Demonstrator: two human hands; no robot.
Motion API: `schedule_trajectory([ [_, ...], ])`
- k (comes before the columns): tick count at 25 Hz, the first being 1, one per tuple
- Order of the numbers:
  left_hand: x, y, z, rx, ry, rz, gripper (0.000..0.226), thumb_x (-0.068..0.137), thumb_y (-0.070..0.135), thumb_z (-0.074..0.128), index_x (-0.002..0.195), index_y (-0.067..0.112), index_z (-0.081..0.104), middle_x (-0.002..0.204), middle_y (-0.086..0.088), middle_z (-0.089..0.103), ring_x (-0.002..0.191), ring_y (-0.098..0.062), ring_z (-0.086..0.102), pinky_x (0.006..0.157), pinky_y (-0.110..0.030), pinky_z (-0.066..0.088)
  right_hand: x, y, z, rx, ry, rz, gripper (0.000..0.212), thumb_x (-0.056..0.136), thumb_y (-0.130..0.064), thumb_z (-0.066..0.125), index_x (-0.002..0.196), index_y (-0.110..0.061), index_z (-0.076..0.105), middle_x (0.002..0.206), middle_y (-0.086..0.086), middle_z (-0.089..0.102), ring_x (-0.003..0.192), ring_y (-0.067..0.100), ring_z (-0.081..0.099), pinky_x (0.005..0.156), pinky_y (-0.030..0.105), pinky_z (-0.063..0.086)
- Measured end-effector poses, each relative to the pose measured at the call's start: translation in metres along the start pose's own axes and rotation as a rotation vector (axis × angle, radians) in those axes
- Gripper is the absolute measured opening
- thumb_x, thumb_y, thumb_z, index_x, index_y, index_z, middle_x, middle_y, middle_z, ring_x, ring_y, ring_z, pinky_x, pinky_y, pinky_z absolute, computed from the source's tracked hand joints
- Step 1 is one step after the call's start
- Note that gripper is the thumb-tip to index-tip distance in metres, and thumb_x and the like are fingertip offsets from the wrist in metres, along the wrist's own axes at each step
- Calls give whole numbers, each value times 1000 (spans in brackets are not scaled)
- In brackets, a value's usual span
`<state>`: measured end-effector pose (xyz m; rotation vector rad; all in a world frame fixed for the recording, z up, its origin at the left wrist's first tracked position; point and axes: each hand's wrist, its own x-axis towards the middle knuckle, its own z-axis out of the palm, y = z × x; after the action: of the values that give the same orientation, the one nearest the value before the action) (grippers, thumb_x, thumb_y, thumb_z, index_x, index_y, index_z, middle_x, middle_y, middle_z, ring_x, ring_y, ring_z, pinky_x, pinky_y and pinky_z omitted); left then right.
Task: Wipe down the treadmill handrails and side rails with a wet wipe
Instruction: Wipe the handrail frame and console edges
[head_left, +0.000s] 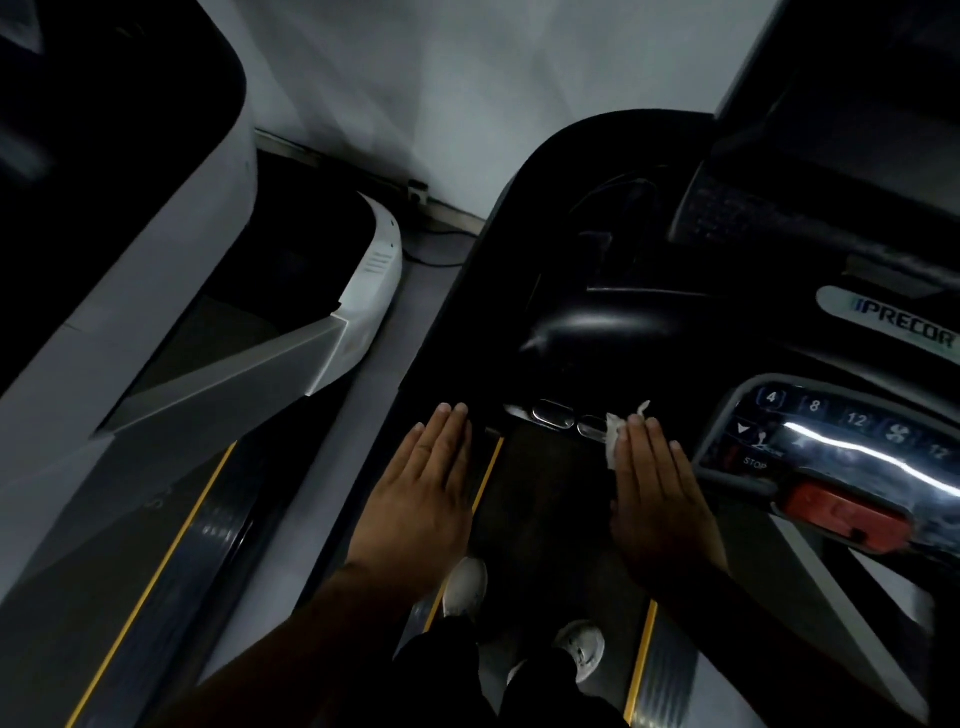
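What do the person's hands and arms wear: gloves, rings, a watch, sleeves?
The left hand and right hand are bare: no gloves, rings or watch show. The left forearm is bare to the picture's edge; the right forearm is too shadowed to tell.

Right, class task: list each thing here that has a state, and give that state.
left hand, open, fingers straight, palm down.
right hand, open, flat over the wet wipe.
wet wipe, crumpled, partly showing from under the right hand.
console screen, dark.
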<state>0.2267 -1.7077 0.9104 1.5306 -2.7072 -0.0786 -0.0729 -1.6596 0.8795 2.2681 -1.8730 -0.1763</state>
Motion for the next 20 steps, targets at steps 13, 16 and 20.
schedule_trajectory([
  [13, 1, 1, -2, -45, 3, -28, 69, 94, 25, 45, 157, -2, 32, 168, -17, 21, 159, -28, 12, 126, -43, 15, 100, -3, -10, 478, 123, -294, 38, 90, -8, 59, 123, -16, 75, 133, 0, 69, 113, 22, 71, 88, 34, 61],
  [16, -3, 2, -4, -78, 0, -51, 70, 97, 29, 45, 158, -1, 29, 169, -18, 19, 158, -30, 12, 123, -46, 21, 136, -10, -24, 713, 154, -203, 29, 93, -17, 58, 115, -12, 77, 124, 1, 73, 104, 22, 74, 85, 37, 63],
  [20, -2, 0, -5, -112, 5, -102, 70, 97, 28, 47, 159, 0, 28, 169, -16, 19, 158, -30, 13, 123, -47, 25, 206, -44, -45, 842, 357, -200, 25, 98, -5, 58, 114, -6, 77, 122, 6, 73, 109, 22, 72, 93, 36, 59],
])
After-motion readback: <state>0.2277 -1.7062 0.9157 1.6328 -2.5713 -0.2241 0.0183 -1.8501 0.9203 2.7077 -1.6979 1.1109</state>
